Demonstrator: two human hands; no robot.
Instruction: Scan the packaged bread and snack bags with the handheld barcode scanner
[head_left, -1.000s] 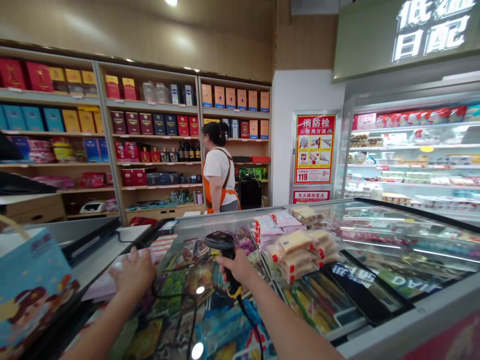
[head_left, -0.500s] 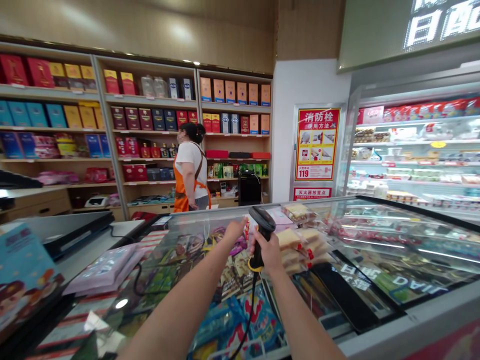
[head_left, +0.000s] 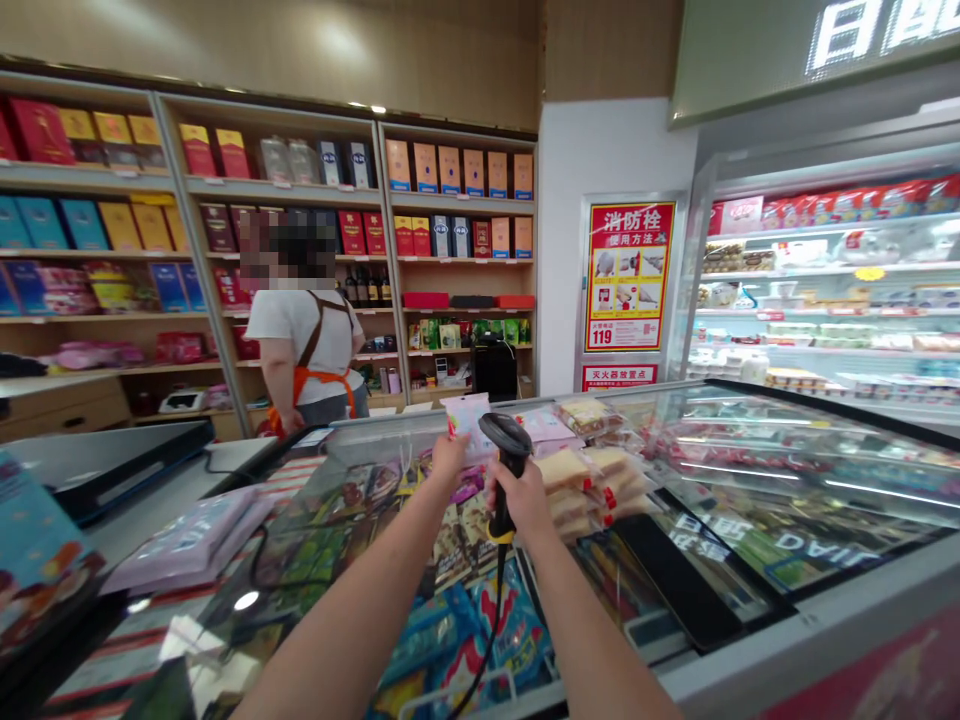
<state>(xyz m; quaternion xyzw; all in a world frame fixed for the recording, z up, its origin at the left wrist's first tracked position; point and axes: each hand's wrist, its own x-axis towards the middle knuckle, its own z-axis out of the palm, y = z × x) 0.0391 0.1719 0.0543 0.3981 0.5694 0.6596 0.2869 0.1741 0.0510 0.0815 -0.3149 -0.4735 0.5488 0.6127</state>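
Observation:
My right hand [head_left: 525, 495] is wrapped round the handle of a black and yellow barcode scanner [head_left: 507, 438], its cable hanging down toward me. My left hand [head_left: 451, 460] pinches a pale pink packet [head_left: 469, 411], held upright just left of the scanner's head. The scanner hides part of this packet. Both hands are above the glass top of a chest freezer. Right of the scanner lie several clear bags of sliced bread [head_left: 566, 470], with another pale pink packet [head_left: 550, 424] behind them.
The freezer's glass top [head_left: 780, 480] spans the front, with wrapped ice creams beneath. A dark phone-shaped slab [head_left: 679, 580] lies on it. Pale purple packets [head_left: 187, 535] are at left. A co-worker [head_left: 307, 345] in an orange apron stands beyond, before shelves of boxes [head_left: 450, 168].
The packet in my left hand has come up into fuller view beside the scanner. The co-worker has moved left and turned their back. My view has shifted slightly.

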